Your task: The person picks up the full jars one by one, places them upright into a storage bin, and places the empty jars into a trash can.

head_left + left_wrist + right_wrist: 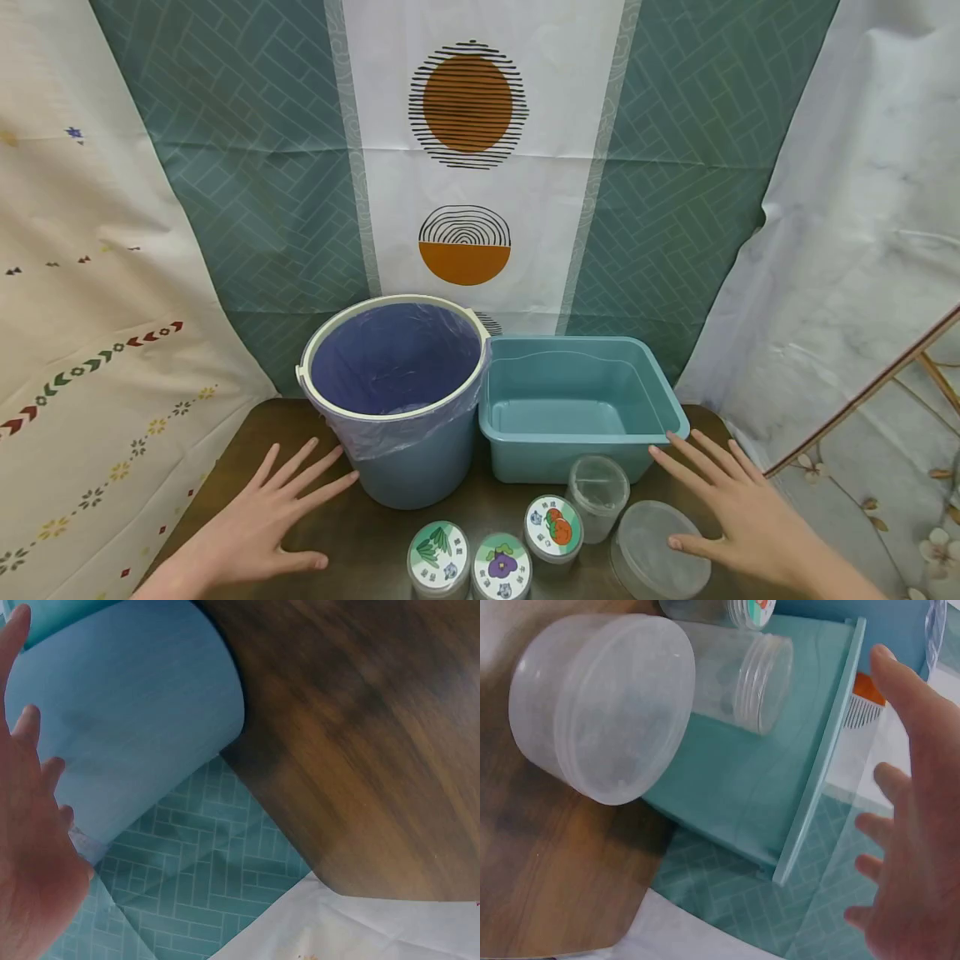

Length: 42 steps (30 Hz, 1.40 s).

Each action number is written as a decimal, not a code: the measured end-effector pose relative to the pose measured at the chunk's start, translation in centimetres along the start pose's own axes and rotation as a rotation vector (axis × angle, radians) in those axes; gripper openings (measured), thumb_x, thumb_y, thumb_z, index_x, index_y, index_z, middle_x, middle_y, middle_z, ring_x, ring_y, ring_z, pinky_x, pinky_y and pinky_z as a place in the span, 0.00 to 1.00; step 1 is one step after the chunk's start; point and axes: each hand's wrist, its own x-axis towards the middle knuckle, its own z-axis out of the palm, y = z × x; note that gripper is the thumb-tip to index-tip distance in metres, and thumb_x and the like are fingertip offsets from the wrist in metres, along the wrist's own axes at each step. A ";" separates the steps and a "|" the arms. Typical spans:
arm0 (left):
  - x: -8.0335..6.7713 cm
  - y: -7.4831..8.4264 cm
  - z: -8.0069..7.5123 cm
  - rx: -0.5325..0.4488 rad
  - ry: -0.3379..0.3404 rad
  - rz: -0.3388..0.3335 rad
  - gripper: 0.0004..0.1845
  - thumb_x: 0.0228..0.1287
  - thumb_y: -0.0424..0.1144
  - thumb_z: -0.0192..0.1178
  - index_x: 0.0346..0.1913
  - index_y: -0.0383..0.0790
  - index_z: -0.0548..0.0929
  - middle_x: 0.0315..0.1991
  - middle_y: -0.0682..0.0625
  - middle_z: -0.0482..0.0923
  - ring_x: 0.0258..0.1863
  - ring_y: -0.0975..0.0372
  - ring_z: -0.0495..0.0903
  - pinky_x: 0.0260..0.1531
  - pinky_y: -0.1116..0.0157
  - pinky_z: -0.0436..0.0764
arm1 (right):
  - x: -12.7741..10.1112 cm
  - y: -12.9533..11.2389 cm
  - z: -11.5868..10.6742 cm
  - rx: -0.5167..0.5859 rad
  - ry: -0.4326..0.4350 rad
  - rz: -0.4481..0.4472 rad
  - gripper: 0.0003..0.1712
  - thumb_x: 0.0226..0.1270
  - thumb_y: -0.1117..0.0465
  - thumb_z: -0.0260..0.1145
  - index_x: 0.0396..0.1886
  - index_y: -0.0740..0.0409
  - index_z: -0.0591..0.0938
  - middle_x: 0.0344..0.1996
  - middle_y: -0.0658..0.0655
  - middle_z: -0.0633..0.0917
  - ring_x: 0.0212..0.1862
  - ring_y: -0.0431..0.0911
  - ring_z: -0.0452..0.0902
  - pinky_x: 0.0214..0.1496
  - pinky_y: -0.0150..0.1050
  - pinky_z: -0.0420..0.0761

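My left hand (255, 525), fingers spread and holding nothing, hovers in front of the blue bin (420, 471), which has a cream rim and a clear plastic liner. On the other side, my right hand (738, 517) is likewise spread and empty, near the front right corner of the teal basin (540, 458). Below that hand sits a wide translucent tub (652, 550). Beside it stands a clear lidded jar (597, 500). Three small jars have printed lids: one with tomatoes (553, 527), one with green pods (438, 557), one with a purple vegetable (502, 568).
All of these stand on a dark wooden table (360, 750). A green and white patterned cloth (240, 167) hangs behind the bin and basin. Pale cloths close in the left and right sides, and a thin wooden frame (862, 400) leans at the right.
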 end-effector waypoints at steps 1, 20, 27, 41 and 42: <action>0.0 0.0 0.1 -0.001 -0.001 0.000 0.50 0.49 0.78 0.58 0.73 0.58 0.67 0.77 0.48 0.59 0.81 0.60 0.27 0.72 0.59 0.15 | 0.2 0.2 -0.1 0.009 0.000 0.002 0.54 0.52 0.29 0.69 0.77 0.39 0.61 0.78 0.47 0.58 0.80 0.34 0.26 0.78 0.39 0.17; 0.4 1.7 0.5 -0.093 -0.039 -0.099 0.49 0.50 0.75 0.61 0.75 0.61 0.62 0.77 0.50 0.59 0.79 0.72 0.27 0.72 0.74 0.20 | 4.6 5.2 1.8 0.288 0.085 0.316 0.40 0.67 0.45 0.67 0.74 0.54 0.66 0.68 0.67 0.69 0.66 0.69 0.63 0.57 0.70 0.67; 0.5 2.4 0.7 -0.111 -0.019 -0.133 0.50 0.49 0.75 0.62 0.76 0.62 0.61 0.77 0.51 0.58 0.79 0.73 0.29 0.71 0.76 0.21 | 4.9 6.0 3.9 0.372 0.145 0.383 0.37 0.69 0.49 0.66 0.72 0.59 0.67 0.67 0.71 0.70 0.66 0.71 0.64 0.58 0.70 0.65; 1.0 3.9 0.4 -0.125 0.014 -0.200 0.50 0.50 0.73 0.64 0.76 0.62 0.60 0.77 0.51 0.58 0.79 0.60 0.49 0.72 0.78 0.25 | 5.0 4.6 5.6 0.533 0.162 0.602 0.38 0.72 0.49 0.62 0.72 0.67 0.65 0.63 0.71 0.72 0.53 0.63 0.80 0.45 0.39 0.80; 1.1 4.0 0.4 -0.124 0.019 -0.198 0.50 0.50 0.73 0.64 0.76 0.62 0.60 0.77 0.51 0.58 0.79 0.61 0.47 0.72 0.78 0.25 | 4.9 4.5 5.6 0.534 0.165 0.617 0.38 0.72 0.49 0.63 0.72 0.67 0.65 0.63 0.70 0.72 0.52 0.62 0.80 0.44 0.37 0.80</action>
